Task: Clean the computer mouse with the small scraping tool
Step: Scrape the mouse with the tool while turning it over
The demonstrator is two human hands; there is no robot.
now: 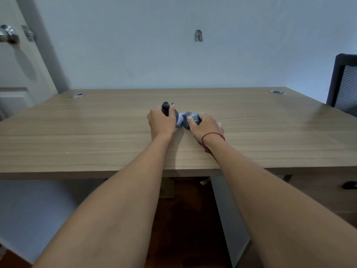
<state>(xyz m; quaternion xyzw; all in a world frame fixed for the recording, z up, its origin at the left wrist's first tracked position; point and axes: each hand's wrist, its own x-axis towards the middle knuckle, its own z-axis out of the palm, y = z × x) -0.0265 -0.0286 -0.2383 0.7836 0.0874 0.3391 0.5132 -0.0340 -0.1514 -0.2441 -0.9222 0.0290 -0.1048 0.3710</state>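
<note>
on desk [96, 132], left grip [161, 120] clasps tool [165, 108], right grip [207, 128] mouse [190, 120].

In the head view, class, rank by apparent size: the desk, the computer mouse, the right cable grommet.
1. desk
2. computer mouse, partly hidden under the right hand
3. right cable grommet, farther away, so unsure

The desk [96, 136] was light wood-grained; the mouse [193, 120] dark grey; a red string [212, 135] circled the right wrist.
</note>
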